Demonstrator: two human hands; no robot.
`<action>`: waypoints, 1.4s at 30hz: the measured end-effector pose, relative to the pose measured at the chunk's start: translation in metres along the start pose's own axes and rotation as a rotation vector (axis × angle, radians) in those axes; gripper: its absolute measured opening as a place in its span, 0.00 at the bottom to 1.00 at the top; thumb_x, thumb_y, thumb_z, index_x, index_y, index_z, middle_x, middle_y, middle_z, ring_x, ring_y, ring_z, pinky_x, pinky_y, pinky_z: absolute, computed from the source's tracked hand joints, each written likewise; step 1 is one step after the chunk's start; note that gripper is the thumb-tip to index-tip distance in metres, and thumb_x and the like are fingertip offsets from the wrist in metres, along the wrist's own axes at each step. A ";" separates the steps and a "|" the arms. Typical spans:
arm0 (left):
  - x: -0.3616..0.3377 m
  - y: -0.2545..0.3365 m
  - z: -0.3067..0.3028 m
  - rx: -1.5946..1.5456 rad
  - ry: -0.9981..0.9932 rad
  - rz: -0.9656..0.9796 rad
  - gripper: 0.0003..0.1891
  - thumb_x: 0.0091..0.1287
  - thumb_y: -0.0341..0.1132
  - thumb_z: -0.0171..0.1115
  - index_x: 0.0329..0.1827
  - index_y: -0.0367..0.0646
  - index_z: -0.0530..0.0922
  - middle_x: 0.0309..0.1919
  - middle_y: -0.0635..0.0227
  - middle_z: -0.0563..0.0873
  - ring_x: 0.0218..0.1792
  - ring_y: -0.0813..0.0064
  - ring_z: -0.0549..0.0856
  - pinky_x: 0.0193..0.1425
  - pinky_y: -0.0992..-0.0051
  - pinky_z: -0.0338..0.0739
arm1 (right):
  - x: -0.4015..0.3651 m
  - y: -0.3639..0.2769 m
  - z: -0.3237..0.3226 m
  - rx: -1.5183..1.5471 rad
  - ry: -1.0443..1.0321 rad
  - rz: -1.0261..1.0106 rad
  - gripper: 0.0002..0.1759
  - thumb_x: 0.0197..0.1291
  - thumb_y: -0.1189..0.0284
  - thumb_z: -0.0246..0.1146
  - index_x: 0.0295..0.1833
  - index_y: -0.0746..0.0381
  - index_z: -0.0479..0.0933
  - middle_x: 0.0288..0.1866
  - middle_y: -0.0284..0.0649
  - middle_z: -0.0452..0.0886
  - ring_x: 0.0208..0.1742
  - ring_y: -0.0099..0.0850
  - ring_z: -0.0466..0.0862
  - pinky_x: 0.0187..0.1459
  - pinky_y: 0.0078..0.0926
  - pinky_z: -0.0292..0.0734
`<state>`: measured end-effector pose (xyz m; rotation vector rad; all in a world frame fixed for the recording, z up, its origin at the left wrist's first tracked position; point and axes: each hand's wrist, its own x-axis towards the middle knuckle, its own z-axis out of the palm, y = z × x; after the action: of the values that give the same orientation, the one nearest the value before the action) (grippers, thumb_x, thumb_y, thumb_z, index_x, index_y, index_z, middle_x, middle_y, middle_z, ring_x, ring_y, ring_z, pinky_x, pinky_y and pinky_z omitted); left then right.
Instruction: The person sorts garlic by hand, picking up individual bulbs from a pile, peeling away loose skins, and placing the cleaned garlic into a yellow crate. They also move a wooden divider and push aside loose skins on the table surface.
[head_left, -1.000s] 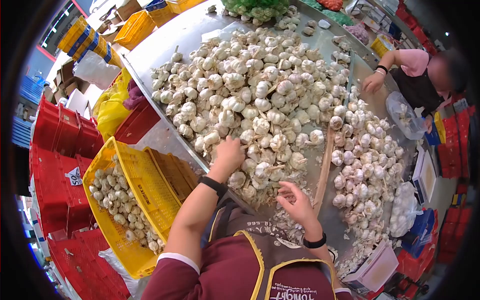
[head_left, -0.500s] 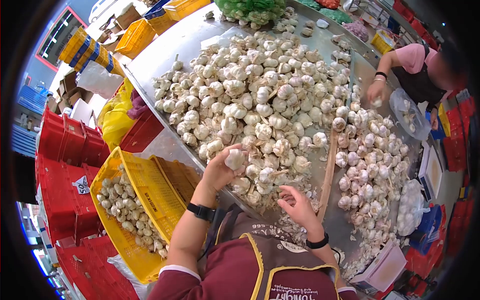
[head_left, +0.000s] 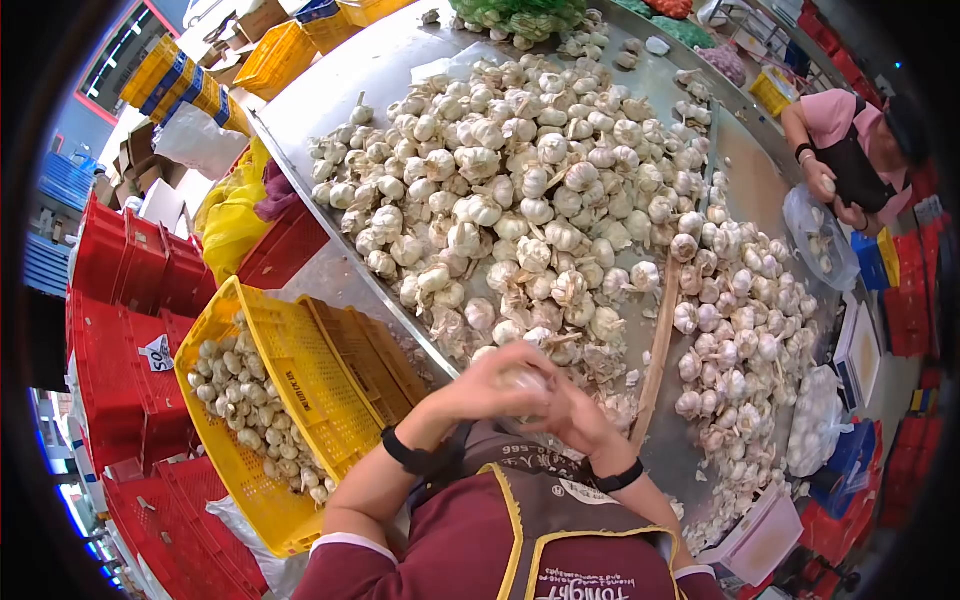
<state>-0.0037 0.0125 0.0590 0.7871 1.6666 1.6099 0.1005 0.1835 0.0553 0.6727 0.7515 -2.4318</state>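
Close to my body, at the table's near edge, my left hand (head_left: pixel 492 385) is closed round a garlic bulb (head_left: pixel 524 378). My right hand (head_left: pixel 575 412) meets it from the other side, fingers curled on the same bulb, which shows only partly between them. Beyond both hands a large heap of garlic (head_left: pixel 500 180) covers the metal table (head_left: pixel 310 120). A wooden strip (head_left: pixel 657 350) separates it from a second garlic pile (head_left: pixel 740 330) on the right. Loose skins lie near my right hand.
A yellow crate (head_left: pixel 345 420) holding garlic stands at the left, beside red crates (head_left: pixel 120 380). At the upper right a co-worker (head_left: pixel 850 150) stands by a clear plastic bag (head_left: pixel 820 235). A green net bag (head_left: pixel 520 15) lies at the table's far end.
My left hand has moved down and right with the bulb, and my right hand has come up to it and closed. The co-worker's hands have drawn back toward their body.
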 end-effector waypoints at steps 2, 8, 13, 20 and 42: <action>0.003 0.016 0.002 -0.064 -0.142 -0.017 0.34 0.57 0.44 0.72 0.66 0.46 0.71 0.59 0.59 0.75 0.59 0.69 0.75 0.62 0.66 0.73 | 0.011 0.014 -0.024 0.129 -0.068 0.055 0.28 0.73 0.49 0.43 0.66 0.58 0.69 0.49 0.45 0.83 0.45 0.37 0.85 0.44 0.32 0.83; 0.021 -0.059 -0.042 0.844 0.421 -0.390 0.28 0.54 0.40 0.70 0.60 0.49 0.74 0.52 0.58 0.79 0.50 0.55 0.82 0.51 0.60 0.79 | 0.007 0.028 -0.058 0.414 -0.083 0.110 0.13 0.70 0.67 0.55 0.51 0.64 0.75 0.39 0.44 0.83 0.39 0.37 0.86 0.39 0.33 0.87; 0.039 -0.067 -0.048 1.099 0.176 -0.386 0.24 0.56 0.34 0.63 0.59 0.50 0.74 0.45 0.57 0.80 0.42 0.58 0.83 0.47 0.61 0.80 | 0.005 0.026 -0.058 0.383 -0.023 0.073 0.12 0.70 0.68 0.54 0.50 0.64 0.76 0.40 0.44 0.82 0.40 0.38 0.85 0.40 0.35 0.86; 0.022 -0.049 -0.054 -0.848 0.282 -0.264 0.28 0.57 0.32 0.57 0.64 0.43 0.67 0.44 0.58 0.78 0.32 0.70 0.79 0.35 0.74 0.79 | 0.007 0.025 -0.060 0.454 -0.039 0.070 0.12 0.68 0.70 0.55 0.52 0.64 0.74 0.40 0.45 0.83 0.41 0.39 0.85 0.41 0.34 0.86; 0.025 -0.034 -0.085 1.085 0.733 -0.190 0.20 0.59 0.37 0.66 0.54 0.40 0.78 0.51 0.51 0.80 0.51 0.54 0.80 0.54 0.62 0.76 | 0.007 0.005 -0.047 0.400 -0.370 0.106 0.32 0.72 0.49 0.47 0.73 0.58 0.59 0.52 0.53 0.79 0.42 0.41 0.86 0.41 0.38 0.85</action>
<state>-0.0856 -0.0190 0.0237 0.4635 3.1080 0.7716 0.1124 0.2068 0.0152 0.3697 0.0810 -2.5240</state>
